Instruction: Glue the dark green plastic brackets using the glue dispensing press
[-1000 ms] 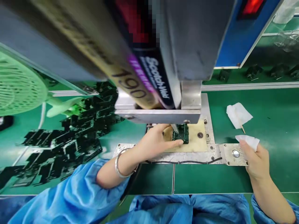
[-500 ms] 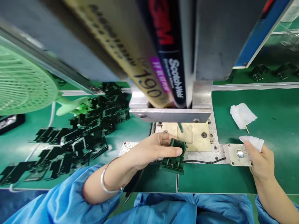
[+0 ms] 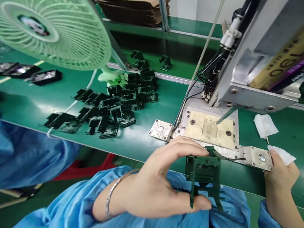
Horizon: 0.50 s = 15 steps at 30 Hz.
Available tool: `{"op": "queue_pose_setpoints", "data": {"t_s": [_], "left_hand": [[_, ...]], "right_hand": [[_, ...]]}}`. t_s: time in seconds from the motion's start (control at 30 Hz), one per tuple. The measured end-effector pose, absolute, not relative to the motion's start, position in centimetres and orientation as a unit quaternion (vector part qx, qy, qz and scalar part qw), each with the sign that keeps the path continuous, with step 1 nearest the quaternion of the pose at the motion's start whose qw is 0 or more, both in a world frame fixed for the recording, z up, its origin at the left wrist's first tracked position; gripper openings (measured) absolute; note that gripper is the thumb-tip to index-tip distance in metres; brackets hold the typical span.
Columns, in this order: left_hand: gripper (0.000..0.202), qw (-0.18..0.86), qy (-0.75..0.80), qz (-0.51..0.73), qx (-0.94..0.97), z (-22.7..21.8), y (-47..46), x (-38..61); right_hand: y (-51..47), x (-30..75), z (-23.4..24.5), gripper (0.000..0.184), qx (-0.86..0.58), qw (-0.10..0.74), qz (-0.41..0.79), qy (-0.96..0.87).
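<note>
My left hand (image 3: 163,180) grips a dark green plastic bracket-like part (image 3: 205,171) between thumb and fingers, held up in front of the bench edge. In my right hand (image 3: 282,174) a piece of white tissue (image 3: 282,154) is pinched, beside the metal block with a round button (image 3: 262,157). Between the hands and the machine lies the cream fixture plate (image 3: 194,126), with a shallow square recess. Above it points the dispensing nozzle (image 3: 226,114), under the holder with a gold and black adhesive cartridge (image 3: 277,68). Another white tissue (image 3: 265,126) with a thin stick lies on the bench.
Many similar dark parts (image 3: 109,107) lie in rows to the left, near a green fan (image 3: 59,34). Black trays (image 3: 46,77) sit at far left. A second button block (image 3: 161,129) stands left of the fixture. Blue-sleeved clothing of another person (image 3: 28,155) shows at left.
The view has swung left. My left hand has brought the green part closer and away from beneath the nozzle, turning it. My right hand keeps the tissue beside the button block.
</note>
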<state>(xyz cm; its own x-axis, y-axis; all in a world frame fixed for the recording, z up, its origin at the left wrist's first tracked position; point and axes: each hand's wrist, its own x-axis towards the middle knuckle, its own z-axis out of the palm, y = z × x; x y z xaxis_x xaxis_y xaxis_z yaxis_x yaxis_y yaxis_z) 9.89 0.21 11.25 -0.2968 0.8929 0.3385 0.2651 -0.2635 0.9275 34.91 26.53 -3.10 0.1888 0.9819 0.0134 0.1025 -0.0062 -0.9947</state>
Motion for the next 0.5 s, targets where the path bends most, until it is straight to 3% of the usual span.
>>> {"op": "queue_pose_setpoints", "data": {"t_s": [0.07,0.17,0.3,0.4,0.5], "left_hand": [[0.068,0.256,0.536,0.593,0.544,11.4,0.1,9.8],[0.067,0.253,0.531,0.602,0.54,11.5,0.1,9.7],[0.065,0.251,0.526,0.627,0.516,11.2,0.0,9.5],[0.056,0.3,0.5,0.666,0.465,10.9,0.1,9.3],[0.056,0.407,0.444,0.695,0.392,10.6,0.2,8.9]], "right_hand": [[26.4,35.1,-3.0,0.032,-0.573,0.53,0.39,-0.489],[25.1,35.5,-2.1,0.026,-0.566,0.536,0.236,-0.58],[22.1,35.1,0.1,0.036,-0.451,0.499,0.041,-0.739],[21.9,34.6,0.6,0.041,-0.416,0.462,0.001,-0.783],[23.9,35.0,-0.8,0.043,-0.522,0.481,0.054,-0.702]]}}
